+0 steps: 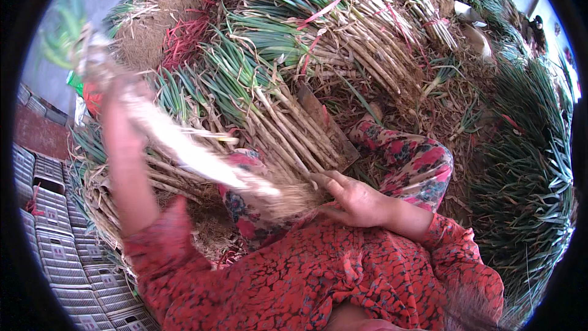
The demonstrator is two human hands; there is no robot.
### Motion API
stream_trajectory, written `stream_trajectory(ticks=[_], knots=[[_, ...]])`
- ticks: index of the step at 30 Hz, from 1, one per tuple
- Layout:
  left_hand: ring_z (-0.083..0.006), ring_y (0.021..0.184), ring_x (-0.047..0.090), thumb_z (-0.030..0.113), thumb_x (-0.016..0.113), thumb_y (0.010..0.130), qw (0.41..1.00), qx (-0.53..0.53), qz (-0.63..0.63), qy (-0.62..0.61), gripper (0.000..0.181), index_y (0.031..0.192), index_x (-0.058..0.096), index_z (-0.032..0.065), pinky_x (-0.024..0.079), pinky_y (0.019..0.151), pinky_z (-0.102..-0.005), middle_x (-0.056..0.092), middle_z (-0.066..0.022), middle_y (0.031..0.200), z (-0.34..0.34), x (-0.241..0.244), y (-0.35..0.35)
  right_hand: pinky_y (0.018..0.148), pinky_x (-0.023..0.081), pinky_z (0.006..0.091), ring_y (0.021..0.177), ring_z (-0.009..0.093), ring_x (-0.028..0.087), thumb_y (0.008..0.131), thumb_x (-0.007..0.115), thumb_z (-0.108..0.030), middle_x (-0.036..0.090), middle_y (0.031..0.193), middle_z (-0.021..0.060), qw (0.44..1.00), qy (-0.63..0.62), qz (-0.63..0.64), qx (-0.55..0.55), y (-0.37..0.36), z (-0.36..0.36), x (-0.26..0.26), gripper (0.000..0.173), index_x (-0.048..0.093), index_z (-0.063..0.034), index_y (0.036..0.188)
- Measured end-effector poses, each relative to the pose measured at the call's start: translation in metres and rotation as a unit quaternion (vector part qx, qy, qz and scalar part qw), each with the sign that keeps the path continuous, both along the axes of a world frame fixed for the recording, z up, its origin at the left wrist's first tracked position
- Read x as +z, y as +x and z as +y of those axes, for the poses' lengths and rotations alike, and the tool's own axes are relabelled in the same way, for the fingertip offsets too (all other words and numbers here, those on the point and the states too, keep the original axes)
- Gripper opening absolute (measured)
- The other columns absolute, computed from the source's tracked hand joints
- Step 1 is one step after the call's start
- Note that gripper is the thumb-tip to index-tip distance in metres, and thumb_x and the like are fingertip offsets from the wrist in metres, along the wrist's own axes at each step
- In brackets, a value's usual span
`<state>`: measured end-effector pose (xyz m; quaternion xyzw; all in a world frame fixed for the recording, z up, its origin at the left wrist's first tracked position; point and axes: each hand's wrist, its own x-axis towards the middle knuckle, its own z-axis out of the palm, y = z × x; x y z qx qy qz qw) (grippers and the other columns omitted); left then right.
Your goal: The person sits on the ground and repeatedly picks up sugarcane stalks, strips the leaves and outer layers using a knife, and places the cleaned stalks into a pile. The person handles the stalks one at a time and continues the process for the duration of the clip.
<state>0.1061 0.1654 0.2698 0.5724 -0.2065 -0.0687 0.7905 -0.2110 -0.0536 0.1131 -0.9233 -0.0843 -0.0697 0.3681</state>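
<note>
My left hand (121,85), blurred by motion, is raised at the left around a bunch of green onions (183,142). The bunch slants from its green tops at upper left to its white stalks and brown roots over my lap. Near those roots is my right hand (358,197), its fingers bent and pointing left; whether they grip anything is unclear. Long unpeeled green onions (287,133) lie before me, their lower stalks resting partly on a dirty flat board (344,142).
Bundles of green onions tied with red strips (376,37) are heaped ahead. A pile of loose red ties (186,39) lies beyond my left hand. More green onions (519,184) stand densely at the right. Stacked plastic crates (59,253) line the left. Trimmings (409,119) litter the ground.
</note>
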Motion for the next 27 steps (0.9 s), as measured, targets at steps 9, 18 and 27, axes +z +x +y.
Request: stream_trajectory(ticks=[9,18,27], knots=[[-0.02,0.093,0.055,0.037,0.052,0.086,0.901,0.302,0.056,0.308,0.052,0.124,0.044,0.0028,0.047,0.077,-0.0296,0.052,-0.0085,0.11,0.296,-0.053,0.124,0.07,0.048,0.0438,0.082,0.035,0.058,0.083,0.051,-0.023,0.057,0.087,0.0173,0.976,-0.08,0.201,0.035,-0.019,-0.029,-0.07,0.027,0.052,-0.0031,0.101],[-0.0214,0.1,0.052,0.038,0.048,0.088,0.841,0.327,0.241,0.356,0.053,0.128,0.039,0.0032,0.044,0.083,-0.0313,0.05,-0.0096,0.117,0.371,-0.175,0.116,0.065,0.048,0.0459,0.077,0.036,0.059,0.079,0.051,-0.018,0.057,0.084,0.0184,0.955,-0.146,0.238,0.1,0.029,-0.013,-0.074,0.022,0.053,-0.001,0.094],[-0.0229,0.107,0.049,0.039,0.044,0.09,0.89,0.347,0.226,0.189,0.055,0.132,0.035,0.0036,0.042,0.088,-0.033,0.047,-0.0106,0.123,0.393,-0.127,0.123,0.067,0.047,0.0466,0.08,0.037,0.058,0.08,0.051,-0.02,0.058,0.088,0.0183,0.954,-0.138,0.239,0.12,0.044,-0.006,-0.081,0.024,0.053,-0.0019,0.095]])
